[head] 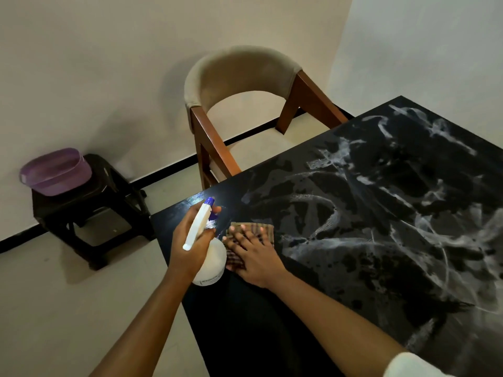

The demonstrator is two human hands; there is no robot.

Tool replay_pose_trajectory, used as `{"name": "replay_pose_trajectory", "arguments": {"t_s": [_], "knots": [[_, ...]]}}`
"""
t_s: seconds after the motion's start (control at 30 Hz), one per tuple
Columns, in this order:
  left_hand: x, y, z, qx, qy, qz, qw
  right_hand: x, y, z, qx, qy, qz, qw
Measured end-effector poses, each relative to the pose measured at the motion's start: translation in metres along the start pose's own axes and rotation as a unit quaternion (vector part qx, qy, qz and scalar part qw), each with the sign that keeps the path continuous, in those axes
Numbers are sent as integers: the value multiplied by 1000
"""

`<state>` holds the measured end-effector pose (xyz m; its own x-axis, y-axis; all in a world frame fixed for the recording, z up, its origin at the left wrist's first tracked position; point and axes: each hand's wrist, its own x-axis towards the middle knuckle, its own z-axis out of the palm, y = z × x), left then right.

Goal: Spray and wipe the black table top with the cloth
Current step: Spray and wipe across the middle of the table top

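Smeared black table top [381, 213], right hand [254, 257] flat on cloth [251, 229], left hand [187, 243] gripping spray bottle [209, 263]

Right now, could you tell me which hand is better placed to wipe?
Right: the right hand lies flat on the checked cloth beside the smears; the left hand grips the spray bottle.

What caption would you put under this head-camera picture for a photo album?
Cleaning day: left hand holds a white spray bottle, right hand presses a checked cloth on the smeared black table top.
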<state>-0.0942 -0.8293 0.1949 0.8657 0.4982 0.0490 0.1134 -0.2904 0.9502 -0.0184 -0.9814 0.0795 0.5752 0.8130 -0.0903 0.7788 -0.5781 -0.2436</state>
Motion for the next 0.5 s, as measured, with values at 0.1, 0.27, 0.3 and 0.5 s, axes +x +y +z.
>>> {"name": "replay_pose_trajectory", "arguments": {"t_s": [0.1, 0.27, 0.3, 0.5], "knots": [[9, 1, -2, -38, -5, 18, 999, 37, 30, -15, -19, 13, 33, 999], [21, -8, 7, -59, 9, 42, 997, 78, 66, -40, 11, 10, 182, 983], [23, -10, 10, -46, 18, 54, 997, 74, 62, -39, 15, 9, 178, 984], [35, -15, 9, -63, -42, 58, 995, 14, 38, -20, 16, -2, 30, 999]]}}
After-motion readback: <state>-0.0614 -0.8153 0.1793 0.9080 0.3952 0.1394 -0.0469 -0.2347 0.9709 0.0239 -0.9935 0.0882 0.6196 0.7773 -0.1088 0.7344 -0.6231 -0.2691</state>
